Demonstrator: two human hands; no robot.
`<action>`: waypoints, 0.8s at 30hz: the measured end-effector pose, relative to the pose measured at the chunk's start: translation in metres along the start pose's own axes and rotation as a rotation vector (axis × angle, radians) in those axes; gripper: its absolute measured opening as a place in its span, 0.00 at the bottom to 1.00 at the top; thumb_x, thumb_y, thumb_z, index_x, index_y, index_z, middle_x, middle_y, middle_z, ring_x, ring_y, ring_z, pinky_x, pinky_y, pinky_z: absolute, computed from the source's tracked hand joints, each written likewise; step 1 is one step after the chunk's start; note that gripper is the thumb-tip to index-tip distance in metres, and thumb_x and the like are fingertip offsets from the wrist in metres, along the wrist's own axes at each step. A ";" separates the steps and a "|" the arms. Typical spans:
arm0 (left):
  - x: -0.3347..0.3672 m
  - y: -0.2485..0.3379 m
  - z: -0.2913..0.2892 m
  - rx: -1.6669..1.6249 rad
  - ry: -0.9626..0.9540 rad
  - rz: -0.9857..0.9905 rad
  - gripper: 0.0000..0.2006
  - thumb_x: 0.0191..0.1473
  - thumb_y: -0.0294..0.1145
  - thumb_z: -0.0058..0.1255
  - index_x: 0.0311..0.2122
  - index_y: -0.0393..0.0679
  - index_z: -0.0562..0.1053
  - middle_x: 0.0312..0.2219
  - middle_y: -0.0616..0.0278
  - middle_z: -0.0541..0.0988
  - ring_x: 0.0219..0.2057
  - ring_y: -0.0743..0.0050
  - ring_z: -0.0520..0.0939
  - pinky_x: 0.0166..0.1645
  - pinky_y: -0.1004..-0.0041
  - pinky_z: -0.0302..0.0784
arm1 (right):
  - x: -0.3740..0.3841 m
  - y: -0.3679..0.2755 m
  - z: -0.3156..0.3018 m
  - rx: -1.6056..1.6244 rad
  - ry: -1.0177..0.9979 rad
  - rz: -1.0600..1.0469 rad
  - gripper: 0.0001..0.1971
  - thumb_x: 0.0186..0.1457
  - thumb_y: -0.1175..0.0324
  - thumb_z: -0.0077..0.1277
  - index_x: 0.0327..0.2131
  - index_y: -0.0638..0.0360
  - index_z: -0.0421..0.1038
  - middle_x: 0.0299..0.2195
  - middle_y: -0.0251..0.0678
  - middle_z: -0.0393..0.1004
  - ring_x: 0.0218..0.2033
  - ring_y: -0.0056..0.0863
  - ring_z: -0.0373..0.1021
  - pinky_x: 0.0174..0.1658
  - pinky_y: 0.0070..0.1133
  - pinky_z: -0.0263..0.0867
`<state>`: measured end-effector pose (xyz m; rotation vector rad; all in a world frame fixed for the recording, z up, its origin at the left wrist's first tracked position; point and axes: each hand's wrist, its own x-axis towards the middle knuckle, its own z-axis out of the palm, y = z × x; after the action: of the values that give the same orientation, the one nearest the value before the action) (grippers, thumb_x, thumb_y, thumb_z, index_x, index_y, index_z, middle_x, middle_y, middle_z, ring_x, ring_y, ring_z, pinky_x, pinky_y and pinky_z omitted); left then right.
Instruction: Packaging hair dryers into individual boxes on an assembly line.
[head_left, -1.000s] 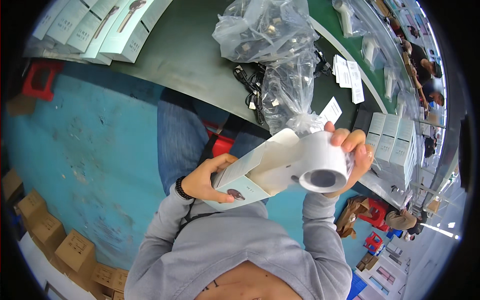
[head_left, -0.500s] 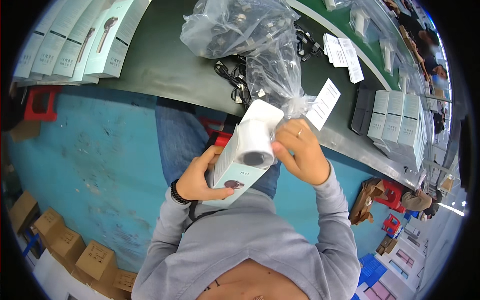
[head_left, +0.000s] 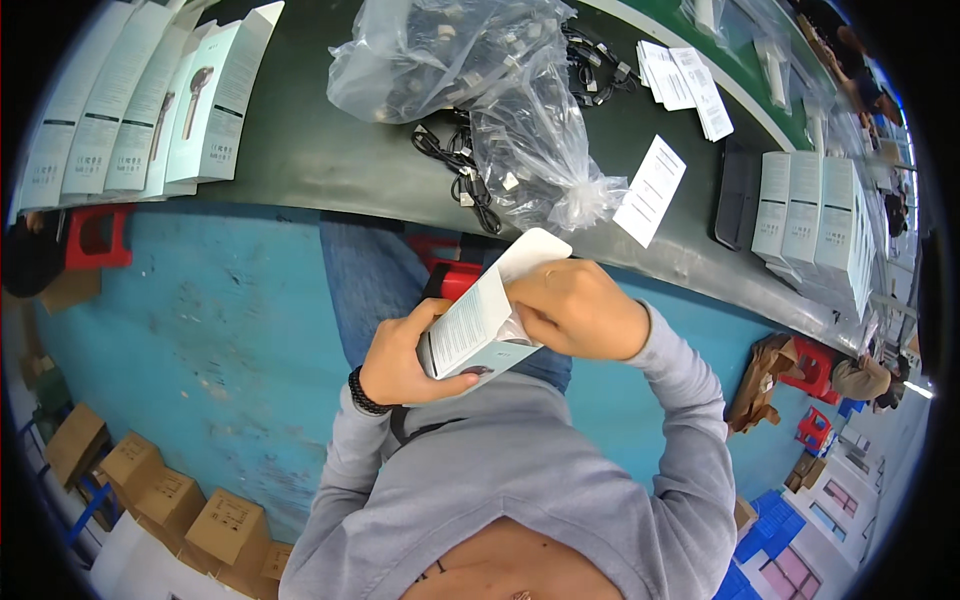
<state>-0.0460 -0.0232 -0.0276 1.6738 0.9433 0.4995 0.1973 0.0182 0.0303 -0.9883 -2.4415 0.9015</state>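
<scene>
Over my lap my left hand (head_left: 400, 358) is closed around a pale, slim printed carton (head_left: 465, 335), its thumb along the near side. The carton is tilted, with its white end flap (head_left: 535, 250) standing up at the open end. My right hand (head_left: 588, 308) is at that opening, its fingers curled and reaching inside the carton's mouth. A little of a whitish, wrapped item (head_left: 512, 330) shows beneath those fingers; most of it is hidden. Just beyond, on the table edge, lie a printed leaflet (head_left: 650, 190) and a knotted clear plastic bag (head_left: 540, 150).
Black cables (head_left: 465, 165) lie by the bag on the dark table (head_left: 290, 150). Upright cartons stand at far left (head_left: 205, 110) and right (head_left: 835, 225), the latter beside a black tray (head_left: 737, 195). More leaflets (head_left: 690, 85) lie before a green conveyor (head_left: 770, 90). A red stool (head_left: 100, 237) is below.
The white rounded item that showed at the carton's mouth is now mostly out of sight inside. My right hand has moved from beside the carton onto its opening.
</scene>
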 end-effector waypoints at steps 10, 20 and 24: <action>0.004 0.001 0.007 -0.167 -0.029 -0.046 0.36 0.32 0.36 0.66 0.48 0.35 0.62 0.33 0.51 0.78 0.37 0.66 0.80 0.45 0.73 0.71 | 0.004 0.007 0.006 0.135 0.096 0.010 0.13 0.52 0.60 0.50 0.22 0.58 0.65 0.17 0.37 0.66 0.21 0.38 0.67 0.25 0.30 0.61; -0.007 0.004 -0.019 -0.308 -0.195 -0.026 0.41 0.30 0.39 0.68 0.51 0.36 0.61 0.42 0.51 0.75 0.42 0.63 0.79 0.48 0.72 0.70 | -0.002 -0.005 -0.018 0.671 0.223 0.076 0.28 0.46 0.76 0.58 0.11 0.57 0.43 0.09 0.29 0.44 0.12 0.23 0.42 0.17 0.23 0.39; -0.008 0.012 -0.035 -0.039 -0.379 -0.239 0.40 0.32 0.40 0.68 0.51 0.36 0.62 0.41 0.56 0.75 0.43 0.69 0.76 0.50 0.69 0.67 | -0.019 -0.010 -0.045 0.633 0.790 0.149 0.27 0.43 0.81 0.56 0.11 0.52 0.44 0.09 0.27 0.53 0.13 0.17 0.52 0.16 0.18 0.47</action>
<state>-0.0725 -0.0094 -0.0047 1.5247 0.8306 0.0356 0.2294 0.0188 0.0686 -1.0182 -1.3266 0.9881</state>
